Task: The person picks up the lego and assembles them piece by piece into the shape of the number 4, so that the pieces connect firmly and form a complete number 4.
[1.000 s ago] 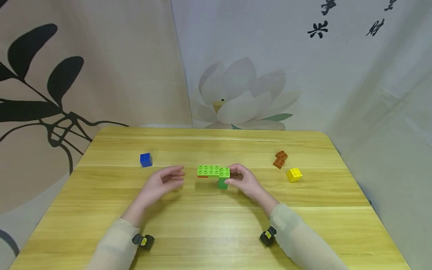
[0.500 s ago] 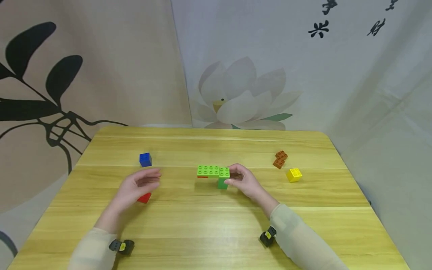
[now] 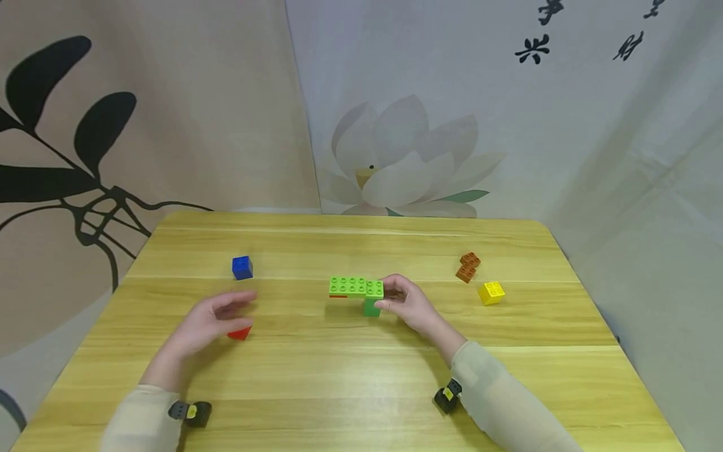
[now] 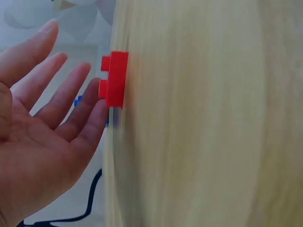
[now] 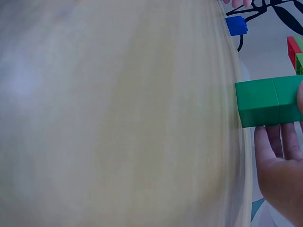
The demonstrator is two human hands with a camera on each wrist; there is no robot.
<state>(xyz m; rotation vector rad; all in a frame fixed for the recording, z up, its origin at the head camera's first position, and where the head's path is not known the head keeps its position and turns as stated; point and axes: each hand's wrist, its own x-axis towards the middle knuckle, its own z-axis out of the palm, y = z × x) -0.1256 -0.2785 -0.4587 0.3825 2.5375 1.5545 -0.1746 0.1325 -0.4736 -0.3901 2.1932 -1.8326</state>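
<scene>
Thumb and fingers of my right hand (image 3: pixel 412 306) pinch the right end of a green toy-brick build (image 3: pixel 348 286). Its upright part is a stack of green bricks (image 5: pixel 265 101). Light green studded bricks run leftward across its top, and a red brick (image 5: pixel 291 52) sits under the overhanging far end. My left hand (image 3: pixel 198 323) hovers over a loose red brick (image 4: pixel 118 79), with fingers spread and relaxed. In the head view the hand partly hides this brick; in the left wrist view its studs are beside my fingertips.
A blue brick (image 3: pixel 242 267) lies beyond my left hand. On the right are brown bricks (image 3: pixel 467 267) and a yellow brick (image 3: pixel 491 293). The wooden table (image 3: pixel 350 389) ends at a printed cloth backdrop (image 3: pixel 237 113).
My left hand has moved away from the build, leftward and slightly toward me, to the red brick, which has come into sight. The right hand and the build have stayed put.
</scene>
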